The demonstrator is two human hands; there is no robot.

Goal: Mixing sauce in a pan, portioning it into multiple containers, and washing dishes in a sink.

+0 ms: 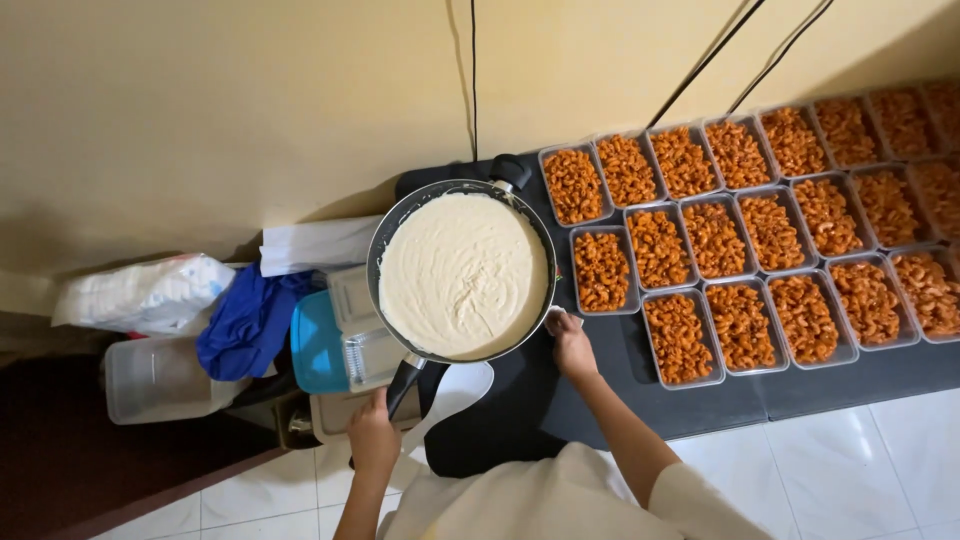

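Note:
A large round pan (400, 215) full of thick cream-white sauce (462, 272) rests on a black mat (520, 420). My left hand (373, 436) grips the pan's long black handle (405, 383) at the near side. My right hand (571, 345) presses on the pan's rim at the near right, holding what looks like a small white cloth or paper. A second short black handle (508, 170) sticks out at the pan's far side.
Several clear rectangular trays of orange-red pasta (738, 235) lie in rows right of the pan. Left of it are clear lidded containers (355, 330), a blue lid (315, 345), a blue cloth (250, 315), a white plastic bag (150, 293) and a clear tub (155, 380). A yellow wall stands behind.

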